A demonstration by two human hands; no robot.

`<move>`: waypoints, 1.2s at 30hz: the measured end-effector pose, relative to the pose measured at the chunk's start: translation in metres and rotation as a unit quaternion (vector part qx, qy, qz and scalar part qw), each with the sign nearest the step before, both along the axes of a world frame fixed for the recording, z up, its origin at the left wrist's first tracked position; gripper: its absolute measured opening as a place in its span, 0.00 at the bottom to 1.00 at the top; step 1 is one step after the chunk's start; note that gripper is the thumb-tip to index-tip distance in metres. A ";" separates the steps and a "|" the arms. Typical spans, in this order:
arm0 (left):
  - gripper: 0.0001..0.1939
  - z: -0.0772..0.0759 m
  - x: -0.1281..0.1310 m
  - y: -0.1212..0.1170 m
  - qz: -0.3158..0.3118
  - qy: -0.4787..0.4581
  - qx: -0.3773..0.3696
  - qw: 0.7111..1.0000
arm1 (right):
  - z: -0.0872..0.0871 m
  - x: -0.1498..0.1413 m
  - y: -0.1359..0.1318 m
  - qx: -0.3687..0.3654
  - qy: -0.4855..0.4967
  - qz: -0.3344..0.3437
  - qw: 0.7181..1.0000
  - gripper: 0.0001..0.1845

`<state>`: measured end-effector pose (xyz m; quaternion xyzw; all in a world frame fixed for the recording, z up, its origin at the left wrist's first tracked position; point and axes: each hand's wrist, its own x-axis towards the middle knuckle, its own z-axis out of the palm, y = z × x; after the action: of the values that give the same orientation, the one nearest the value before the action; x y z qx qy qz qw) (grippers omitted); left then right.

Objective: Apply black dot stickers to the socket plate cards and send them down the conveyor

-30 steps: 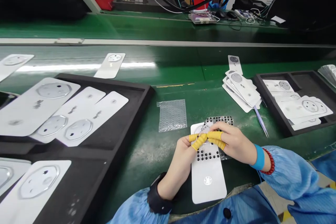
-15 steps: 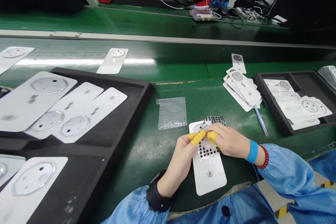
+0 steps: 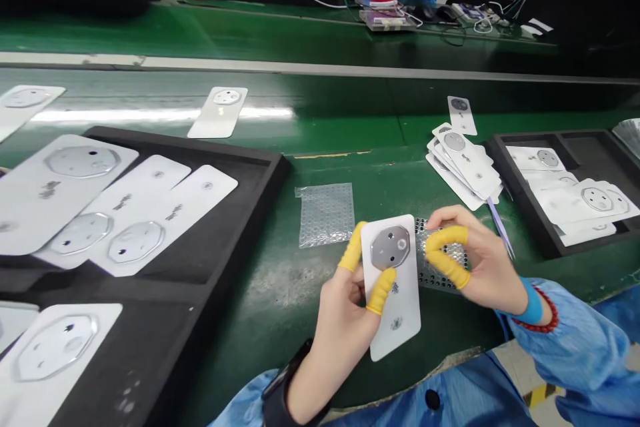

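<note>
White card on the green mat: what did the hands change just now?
The left hand lifted the white card off the mat, and its silver octagon now shows. The right hand moved right, pinching the black-dotted sheet beside the card. The bubble wrap and stacked cards stayed put.

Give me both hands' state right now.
Left hand: closed, holding the white card.
Right hand: half-closed, fingertips on the black-dotted clear sheet; cannot tell if gripping.
</note>
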<state>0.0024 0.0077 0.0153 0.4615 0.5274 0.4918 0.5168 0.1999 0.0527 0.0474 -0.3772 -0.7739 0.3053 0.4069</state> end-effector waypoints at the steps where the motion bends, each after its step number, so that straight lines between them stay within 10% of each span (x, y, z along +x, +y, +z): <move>1: 0.24 -0.001 0.002 -0.003 -0.005 0.012 0.023 1.000 | 0.001 -0.011 -0.002 0.020 0.008 0.011 1.000 0.06; 5: 0.04 -0.005 0.005 -0.009 -0.016 0.068 0.110 0.991 | -0.008 -0.037 -0.006 0.057 0.000 0.020 0.998 0.07; 20: 0.07 -0.004 0.003 -0.016 -0.012 0.214 0.229 0.950 | -0.016 -0.038 -0.011 -0.020 0.052 -0.059 0.997 0.19; 26: 0.05 -0.005 0.002 -0.020 -0.051 0.208 0.169 0.962 | -0.005 -0.027 -0.002 -0.190 0.014 0.032 0.981 0.19; 36: 0.07 -0.004 0.007 -0.020 -0.079 -0.025 0.017 0.996 | 0.004 -0.027 -0.007 -0.240 0.038 0.008 0.970 0.18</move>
<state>0.0094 -0.0123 0.0109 0.4979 0.4676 0.4696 0.5594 0.1724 0.0458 0.0516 -0.4454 -0.6650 0.4995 0.3315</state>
